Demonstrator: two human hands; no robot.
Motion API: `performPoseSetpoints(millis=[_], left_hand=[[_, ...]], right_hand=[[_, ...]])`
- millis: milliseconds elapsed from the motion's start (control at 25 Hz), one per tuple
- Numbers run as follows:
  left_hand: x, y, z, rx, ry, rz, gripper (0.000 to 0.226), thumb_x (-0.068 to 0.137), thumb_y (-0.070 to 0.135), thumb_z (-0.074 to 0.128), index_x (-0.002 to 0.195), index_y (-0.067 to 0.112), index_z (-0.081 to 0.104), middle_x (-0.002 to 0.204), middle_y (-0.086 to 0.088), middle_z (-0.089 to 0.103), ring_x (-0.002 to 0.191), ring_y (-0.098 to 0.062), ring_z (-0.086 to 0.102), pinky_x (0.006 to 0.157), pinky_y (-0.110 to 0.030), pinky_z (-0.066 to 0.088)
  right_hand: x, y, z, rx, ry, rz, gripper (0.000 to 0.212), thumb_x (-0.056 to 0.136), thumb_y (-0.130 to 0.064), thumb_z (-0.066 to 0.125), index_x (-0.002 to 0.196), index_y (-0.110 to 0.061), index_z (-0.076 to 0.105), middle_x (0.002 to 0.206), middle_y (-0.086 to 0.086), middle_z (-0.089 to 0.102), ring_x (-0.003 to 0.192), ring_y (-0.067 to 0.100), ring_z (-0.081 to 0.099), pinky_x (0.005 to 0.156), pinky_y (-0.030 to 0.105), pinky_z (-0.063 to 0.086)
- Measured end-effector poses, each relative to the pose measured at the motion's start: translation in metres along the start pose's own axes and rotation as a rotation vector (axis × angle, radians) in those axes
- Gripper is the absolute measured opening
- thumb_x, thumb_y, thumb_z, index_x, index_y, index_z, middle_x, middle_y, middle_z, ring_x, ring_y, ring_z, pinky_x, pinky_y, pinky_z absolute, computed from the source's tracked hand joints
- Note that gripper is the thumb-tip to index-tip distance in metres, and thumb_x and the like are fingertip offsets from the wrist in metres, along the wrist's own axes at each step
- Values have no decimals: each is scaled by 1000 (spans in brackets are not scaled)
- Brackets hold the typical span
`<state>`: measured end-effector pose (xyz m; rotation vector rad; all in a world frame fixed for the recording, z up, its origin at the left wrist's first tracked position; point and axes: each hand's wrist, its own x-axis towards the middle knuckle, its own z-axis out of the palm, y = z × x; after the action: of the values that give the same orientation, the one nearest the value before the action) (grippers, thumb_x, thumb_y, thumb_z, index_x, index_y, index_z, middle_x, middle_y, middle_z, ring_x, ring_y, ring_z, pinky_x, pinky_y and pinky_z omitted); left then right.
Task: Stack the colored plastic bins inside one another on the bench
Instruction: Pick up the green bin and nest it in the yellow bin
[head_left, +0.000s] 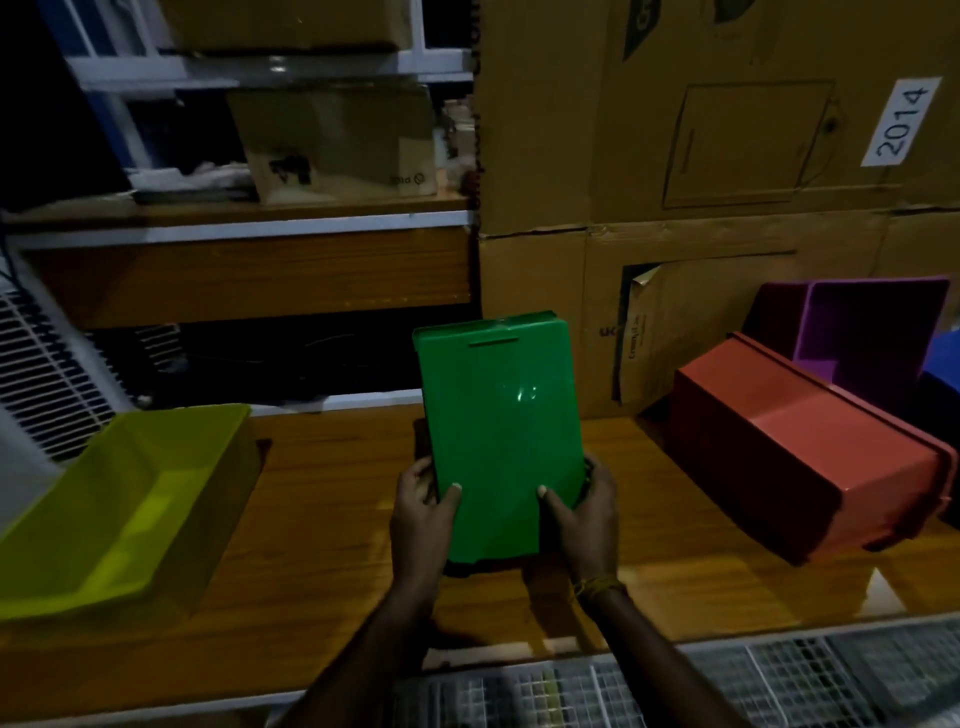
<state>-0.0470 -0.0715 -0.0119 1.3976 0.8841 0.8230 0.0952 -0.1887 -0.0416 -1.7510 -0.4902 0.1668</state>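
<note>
I hold a green bin (498, 415) above the middle of the wooden bench (332, 519), its flat underside turned towards me. My left hand (423, 512) grips its lower left edge and my right hand (584, 512) its lower right edge, thumbs pressed on the bottom. A yellow-green bin (124, 504) sits open side up at the left of the bench. A red bin (795, 452) lies bottom up and tilted at the right. Behind it a purple bin (872, 332) stands on its side, opening towards me. A blue bin (943, 364) peeks in at the right edge.
Large cardboard boxes (727, 156) stand stacked behind the bench on the right. Shelves with a smaller box (337, 145) fill the back left. A white wire rack (41, 364) leans at the left. Wire mesh (675, 691) runs along the bench's near edge.
</note>
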Motion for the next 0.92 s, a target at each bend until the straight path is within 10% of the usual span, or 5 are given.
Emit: performPoseSetpoints(millis=[120,320,600,920], left_hand=[[-8,-5,-30,-49,36,-25,26,90,39,64,115,38,54,121,1,68,104,-16,67,86,-49,58],[-10,5,-57,-87,63,-53,58,74,84,45,118,48,52,113,7,68,99,-22,68,80,-55,58],[4,42,-92,-5,67,21,75,73,93,26,118,40,54,99,-1,69,83,-37,66,72,-60,54],[22,73,-102,93,55,7,87,71,93,22,115,27,58,94,-7,67,82,-31,65,70,-39,51]], right_hand=[[-28,-1,19,-10,20,-76,69,81,-20,76,140,-23,41,138,1,47,126,22,49,101,50,51],[-55,-6,36,17,43,-79,64,82,-50,68,136,-32,41,136,-3,48,124,18,51,96,49,53],[-76,-79,54,121,222,-42,63,86,-78,27,113,-32,60,111,1,62,104,19,59,83,44,53],[-62,-137,49,137,223,74,57,89,-67,42,103,-15,63,89,1,63,77,10,58,55,28,41]])
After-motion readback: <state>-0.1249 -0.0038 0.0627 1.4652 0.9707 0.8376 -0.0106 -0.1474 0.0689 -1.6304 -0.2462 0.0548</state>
